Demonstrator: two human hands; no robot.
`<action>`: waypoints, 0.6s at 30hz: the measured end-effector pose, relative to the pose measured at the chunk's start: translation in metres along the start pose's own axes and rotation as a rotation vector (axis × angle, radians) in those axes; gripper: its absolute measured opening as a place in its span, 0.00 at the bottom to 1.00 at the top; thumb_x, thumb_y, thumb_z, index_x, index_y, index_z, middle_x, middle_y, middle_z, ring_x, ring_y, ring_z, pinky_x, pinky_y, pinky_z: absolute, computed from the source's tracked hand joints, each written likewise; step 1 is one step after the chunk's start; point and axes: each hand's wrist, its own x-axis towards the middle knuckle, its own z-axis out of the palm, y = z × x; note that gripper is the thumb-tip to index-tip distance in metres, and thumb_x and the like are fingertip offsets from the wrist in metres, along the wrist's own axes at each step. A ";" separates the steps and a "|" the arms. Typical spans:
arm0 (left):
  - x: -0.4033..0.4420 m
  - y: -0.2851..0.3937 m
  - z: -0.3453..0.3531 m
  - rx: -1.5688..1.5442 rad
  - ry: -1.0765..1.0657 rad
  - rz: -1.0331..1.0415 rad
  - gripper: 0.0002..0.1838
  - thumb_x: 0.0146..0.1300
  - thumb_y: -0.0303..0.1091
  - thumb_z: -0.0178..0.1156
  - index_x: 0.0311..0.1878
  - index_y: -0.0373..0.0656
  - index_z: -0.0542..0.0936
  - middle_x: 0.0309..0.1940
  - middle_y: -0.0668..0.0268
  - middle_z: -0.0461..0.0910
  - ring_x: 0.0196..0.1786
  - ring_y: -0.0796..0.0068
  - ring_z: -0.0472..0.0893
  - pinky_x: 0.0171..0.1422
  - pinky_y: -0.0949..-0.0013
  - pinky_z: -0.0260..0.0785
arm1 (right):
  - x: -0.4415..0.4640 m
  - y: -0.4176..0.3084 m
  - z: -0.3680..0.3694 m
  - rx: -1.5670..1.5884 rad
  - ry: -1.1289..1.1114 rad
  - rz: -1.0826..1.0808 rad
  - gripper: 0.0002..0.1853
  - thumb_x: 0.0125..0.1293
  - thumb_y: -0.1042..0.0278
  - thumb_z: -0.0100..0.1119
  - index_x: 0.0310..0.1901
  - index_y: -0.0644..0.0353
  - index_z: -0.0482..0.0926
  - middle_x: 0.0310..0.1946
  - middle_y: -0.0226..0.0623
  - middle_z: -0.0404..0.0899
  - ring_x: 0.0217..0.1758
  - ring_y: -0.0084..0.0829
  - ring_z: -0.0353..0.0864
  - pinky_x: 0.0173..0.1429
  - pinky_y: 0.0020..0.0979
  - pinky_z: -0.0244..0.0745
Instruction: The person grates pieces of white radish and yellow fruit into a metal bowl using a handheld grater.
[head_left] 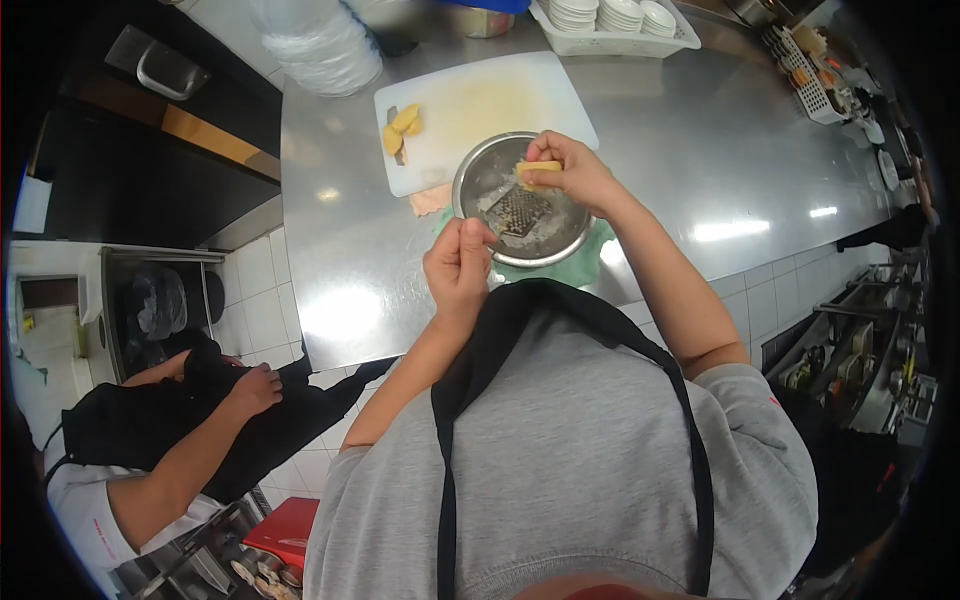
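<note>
A metal bowl (pixel 574 240) stands on a green cloth (pixel 575 270), with a grater (pixel 518 212) and pale shreds inside it. My right hand (pixel 572 172) pinches a yellow piece of food (pixel 538 176) over the bowl's upper right part. At the bowl's left rim my left hand (pixel 460 262) is closed, apparently around the grater's handle end, which its fingers mostly hide. Behind the bowl lies a white cutting board (pixel 450 110) bearing several yellow pieces (pixel 403 124) and a knife, partly covered by them.
Wrapped containers (pixel 325 50) stand at the back left of the steel table (pixel 680 140). A white basket (pixel 620 42) holds stacked dishes at the back. To the left, a co-worker in a black apron (pixel 230 440) stands close by. Shelves with kitchen items line the right.
</note>
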 end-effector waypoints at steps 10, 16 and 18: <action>0.000 -0.001 0.001 0.024 -0.010 0.016 0.17 0.67 0.37 0.46 0.24 0.37 0.71 0.09 0.76 0.61 0.13 0.91 0.58 0.18 0.82 0.46 | 0.002 0.024 0.021 0.069 0.115 -0.032 0.16 0.54 0.76 0.61 0.45 0.60 0.72 0.30 0.27 0.75 0.35 0.18 0.74 0.42 0.20 0.69; 0.000 -0.001 0.000 0.016 0.000 0.016 0.17 0.67 0.36 0.46 0.24 0.37 0.72 0.09 0.76 0.61 0.13 0.91 0.58 0.18 0.82 0.47 | 0.003 0.032 0.027 0.168 0.132 -0.055 0.15 0.55 0.75 0.59 0.46 0.61 0.72 0.35 0.29 0.74 0.39 0.20 0.73 0.44 0.21 0.69; 0.000 -0.002 0.000 0.012 0.001 0.015 0.17 0.67 0.36 0.46 0.24 0.37 0.72 0.09 0.76 0.61 0.13 0.91 0.58 0.18 0.82 0.47 | 0.002 0.034 0.022 -0.026 0.037 -0.056 0.15 0.55 0.75 0.59 0.45 0.61 0.73 0.33 0.29 0.75 0.37 0.19 0.73 0.43 0.21 0.69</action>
